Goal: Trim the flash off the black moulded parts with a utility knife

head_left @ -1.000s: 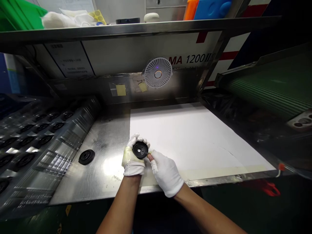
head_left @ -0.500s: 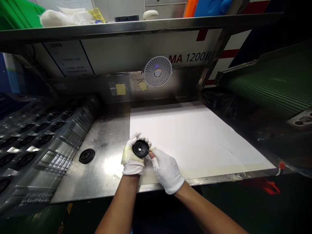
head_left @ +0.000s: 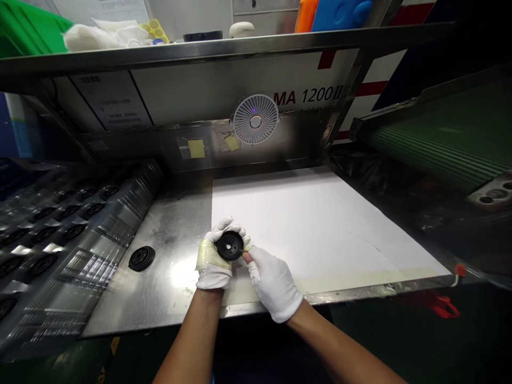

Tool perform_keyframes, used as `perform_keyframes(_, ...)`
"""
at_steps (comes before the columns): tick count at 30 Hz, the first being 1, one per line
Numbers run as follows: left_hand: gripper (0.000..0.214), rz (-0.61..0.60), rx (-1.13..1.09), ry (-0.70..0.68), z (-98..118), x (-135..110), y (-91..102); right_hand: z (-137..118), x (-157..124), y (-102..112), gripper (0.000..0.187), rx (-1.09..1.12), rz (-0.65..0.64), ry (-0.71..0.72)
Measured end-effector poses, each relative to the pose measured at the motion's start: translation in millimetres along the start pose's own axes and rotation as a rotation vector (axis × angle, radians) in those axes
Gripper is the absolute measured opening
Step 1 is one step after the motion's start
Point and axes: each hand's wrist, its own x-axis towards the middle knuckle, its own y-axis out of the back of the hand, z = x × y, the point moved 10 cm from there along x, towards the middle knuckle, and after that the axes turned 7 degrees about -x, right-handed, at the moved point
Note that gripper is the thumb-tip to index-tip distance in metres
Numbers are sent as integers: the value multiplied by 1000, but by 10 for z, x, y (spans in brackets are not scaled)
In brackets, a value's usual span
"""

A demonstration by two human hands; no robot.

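Observation:
A black round part point(head_left: 230, 246) with a pale centre hole lies in my left hand point(head_left: 214, 261), its face tilted up toward me. The gloved fingers curl round its far rim, and yellowish tape wraps the palm of that glove. My right hand point(head_left: 275, 281), also in a white glove with a bare fingertip showing, pinches at the right edge of the part. Whatever sits between thumb and finger there is too small to make out. A second black ringed part point(head_left: 142, 258) rests on the metal bench to the left.
Stacked clear trays point(head_left: 92, 250) of black round parts stand at the left. A white sheet point(head_left: 304, 224) covers much of the metal bench point(head_left: 160, 298). A small fan point(head_left: 256, 119) hangs beneath the shelf point(head_left: 224, 51). To the right is a green conveyor point(head_left: 432, 138).
The view has shifted slightly. Both hands stay at the black round part, which is turned a little in my left hand. The second part has not moved on the bench.

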Motion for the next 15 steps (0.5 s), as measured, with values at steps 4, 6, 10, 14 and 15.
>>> perform_keyframes(4, 8, 42, -67, -35, -12, 31, 4, 40, -11, -18, 17, 11, -13, -26)
perform_keyframes(6, 5, 54, -80, -52, -38, 55, -9, 3, -34, -33, 18, -11, -12, -22)
perform_keyframes(10, 5, 67, -107, -116, -29, 65, -4, -114, -73, -69, 19, -16, -33, 16)
perform_keyframes(14, 18, 33, -35, -80, -1, 9, 4, -105, -72, -45, 19, -9, -29, 17)
perform_keyframes(15, 24, 10, 1, -30, -23, -7, -7, -84, -66, -31, 20, -7, -20, 16)
